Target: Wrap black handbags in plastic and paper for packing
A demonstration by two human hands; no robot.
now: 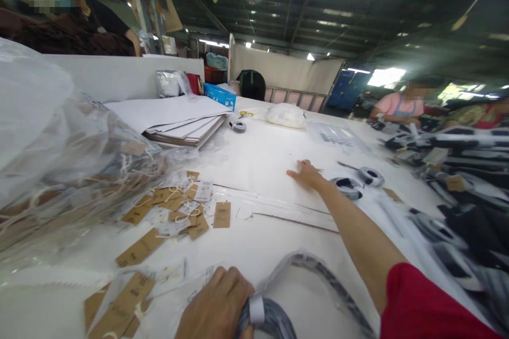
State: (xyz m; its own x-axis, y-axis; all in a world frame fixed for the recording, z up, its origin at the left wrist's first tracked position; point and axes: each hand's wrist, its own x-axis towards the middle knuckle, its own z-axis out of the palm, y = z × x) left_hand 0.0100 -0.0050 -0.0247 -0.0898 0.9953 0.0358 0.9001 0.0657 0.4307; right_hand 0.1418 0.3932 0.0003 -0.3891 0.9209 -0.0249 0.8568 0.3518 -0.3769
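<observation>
Coiled grey strap (pixel 267 320) clamped in left hand (pixel 214 304); right hand (pixel 306 174) open, flat on white table (pixel 254 153).

Near left, matt brown kraft-paper tags (pixel 139 248) on thin white string spill from a glossy clear plastic bag (pixel 51 153). The grey tape roll (pixel 270 320) at near centre looks smooth, its white paper band (pixel 256 310) matt. Far left, matt white paper sheets (pixel 183 114) lie beside a shiny silver foil pouch (pixel 169 82).

Nothing fully legible; kraft hang tags (pixel 221 215) showing barcode-like print, blurring past reading; small white card tag (pixel 204 191) carrying tiny printed lines, staying unreadable; blue carton (pixel 220 96) bearing white lettering, too blurred and small to read.
</observation>
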